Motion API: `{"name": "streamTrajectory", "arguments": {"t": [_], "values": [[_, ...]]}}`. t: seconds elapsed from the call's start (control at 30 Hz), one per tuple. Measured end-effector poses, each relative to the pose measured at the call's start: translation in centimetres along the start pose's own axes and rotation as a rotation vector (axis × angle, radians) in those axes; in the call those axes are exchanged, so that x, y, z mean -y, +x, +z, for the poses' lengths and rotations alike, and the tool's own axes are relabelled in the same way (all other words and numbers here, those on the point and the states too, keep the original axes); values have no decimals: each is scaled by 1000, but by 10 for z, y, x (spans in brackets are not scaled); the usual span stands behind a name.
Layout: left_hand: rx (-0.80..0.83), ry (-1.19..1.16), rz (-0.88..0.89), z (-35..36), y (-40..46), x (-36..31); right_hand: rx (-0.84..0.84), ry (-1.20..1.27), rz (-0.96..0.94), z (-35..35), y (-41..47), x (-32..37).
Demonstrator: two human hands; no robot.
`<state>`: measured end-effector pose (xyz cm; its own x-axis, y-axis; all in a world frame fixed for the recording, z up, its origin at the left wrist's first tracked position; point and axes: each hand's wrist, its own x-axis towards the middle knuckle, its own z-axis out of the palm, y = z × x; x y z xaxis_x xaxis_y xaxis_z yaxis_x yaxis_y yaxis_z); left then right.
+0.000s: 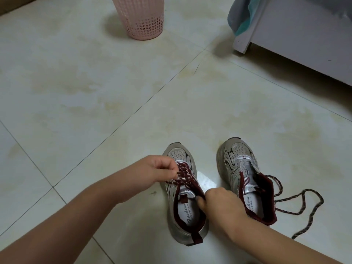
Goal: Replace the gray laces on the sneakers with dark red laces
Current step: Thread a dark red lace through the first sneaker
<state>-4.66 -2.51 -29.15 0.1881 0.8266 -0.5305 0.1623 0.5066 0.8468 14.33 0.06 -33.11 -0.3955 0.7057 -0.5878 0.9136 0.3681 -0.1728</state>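
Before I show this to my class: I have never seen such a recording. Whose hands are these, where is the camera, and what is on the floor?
There is one picture, from a camera worn on a person's head, looking down at their own bare hands. On the tiled floor stand two sneakers. The left hand pinches the dark red lace threaded in the left sneaker. The right hand grips that shoe's collar. The right sneaker has no lacing across its front; a loose lace lies beside it. A pink basket stands farther off.

Sneakers [205, 187] side by side, left one red-laced [185, 176]
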Motion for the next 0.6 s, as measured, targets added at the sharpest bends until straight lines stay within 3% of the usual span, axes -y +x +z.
{"name": "streamTrajectory", "arguments": {"t": [0.1,0.2,0.3,0.47,0.53,0.6], "values": [[-107,80,34,9,7,-4,-149,231,-84,-11,-1,3],[-177,59,109,18,14,-8,-180,634,-198,-23,11,9],[-262,200,73,17,22,9,-176,860,-118,-31,25,10],[-256,818,-66,13,22,58,-176,679,57,-32,42,-5],[-259,941,-23,18,20,60,-140,551,77,-30,42,-5],[-304,979,38,19,19,55,-216,440,-16,-30,36,0]]}}
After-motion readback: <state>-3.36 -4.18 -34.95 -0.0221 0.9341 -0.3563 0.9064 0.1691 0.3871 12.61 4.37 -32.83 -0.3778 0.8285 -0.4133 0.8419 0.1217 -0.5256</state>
